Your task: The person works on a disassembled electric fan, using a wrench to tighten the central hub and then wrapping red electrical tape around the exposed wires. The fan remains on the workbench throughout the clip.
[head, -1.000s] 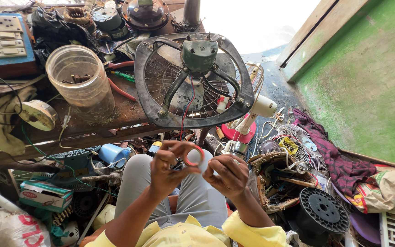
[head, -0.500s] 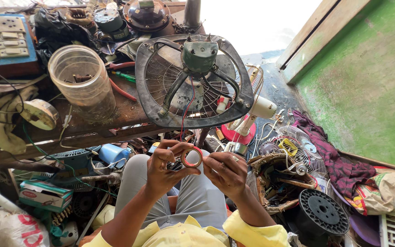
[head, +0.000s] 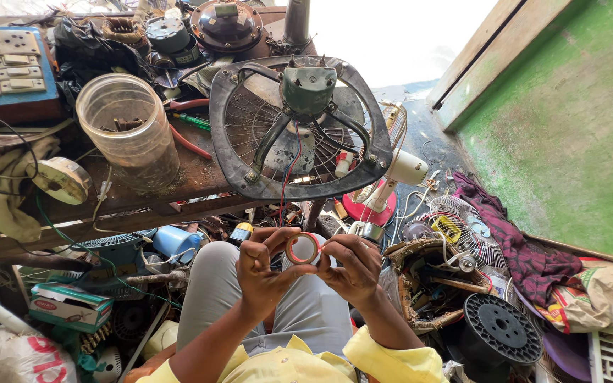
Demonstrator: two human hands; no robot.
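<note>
My left hand (head: 262, 269) and my right hand (head: 352, 268) hold a small roll of red tape (head: 302, 248) between their fingertips, above my lap in grey trousers. Just beyond the roll, red and dark wires (head: 285, 188) hang down from the green motor (head: 309, 88) of a black exhaust fan frame (head: 230, 145) that lies on the edge of the wooden bench (head: 143, 206).
A clear plastic jar (head: 128, 128) stands on the bench left of the fan, near a blue switch board (head: 10, 65) and motor parts. On the floor lie a white table fan (head: 399, 172), a black spool (head: 499, 330), a blue part (head: 176, 241), a box (head: 69, 306) and rags. A green wall (head: 576, 135) is at right.
Both hands have kept the tape roll between them, turning it slightly; the fingers have shifted around the roll. The view is otherwise steady.
</note>
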